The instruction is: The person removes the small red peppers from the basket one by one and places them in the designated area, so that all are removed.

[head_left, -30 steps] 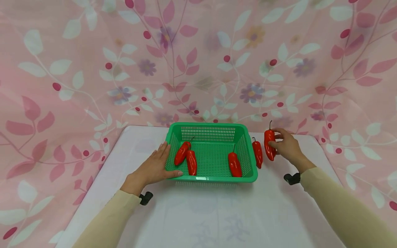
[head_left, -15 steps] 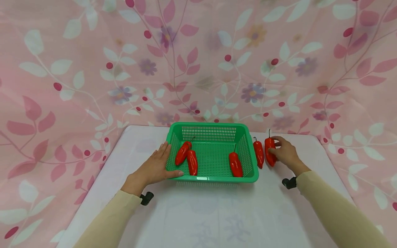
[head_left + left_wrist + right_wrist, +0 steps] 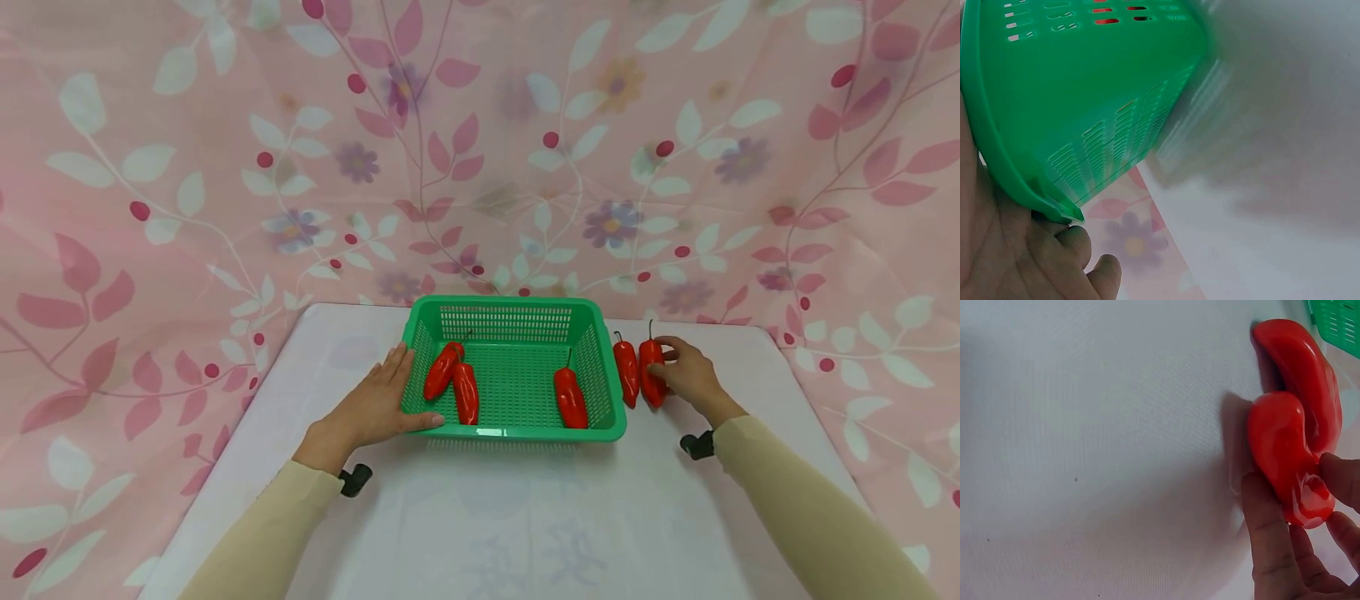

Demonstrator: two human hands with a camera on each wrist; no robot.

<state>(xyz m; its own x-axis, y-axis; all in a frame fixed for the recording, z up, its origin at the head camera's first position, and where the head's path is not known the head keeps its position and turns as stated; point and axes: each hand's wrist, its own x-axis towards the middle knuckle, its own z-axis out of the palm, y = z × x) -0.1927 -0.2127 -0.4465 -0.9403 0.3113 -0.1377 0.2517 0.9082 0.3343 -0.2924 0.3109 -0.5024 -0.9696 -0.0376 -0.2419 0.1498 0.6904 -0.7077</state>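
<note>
A green plastic basket [image 3: 517,302] stands on the table with three red chili peppers inside. Two of these, one chili pepper [image 3: 443,372] and another chili pepper [image 3: 465,393], lie close together at the left; the third chili pepper [image 3: 571,400] lies at the right. My left hand [image 3: 360,410] rests on the basket's left corner, fingers straight, thumb along the front rim. Outside the basket, my right hand [image 3: 692,379] pinches a chili pepper [image 3: 1277,440] between thumb and fingers. That pepper sits beside another chili pepper [image 3: 1304,375], which lies against the basket's right side.
A white cloth covers the table [image 3: 480,508]. Behind it hangs a pink floral curtain [image 3: 480,167], which also reaches down past both sides of the table.
My right hand has brought its chili pepper down and slightly toward me, closer to the pepper by the basket. My left hand has stayed on the basket.
</note>
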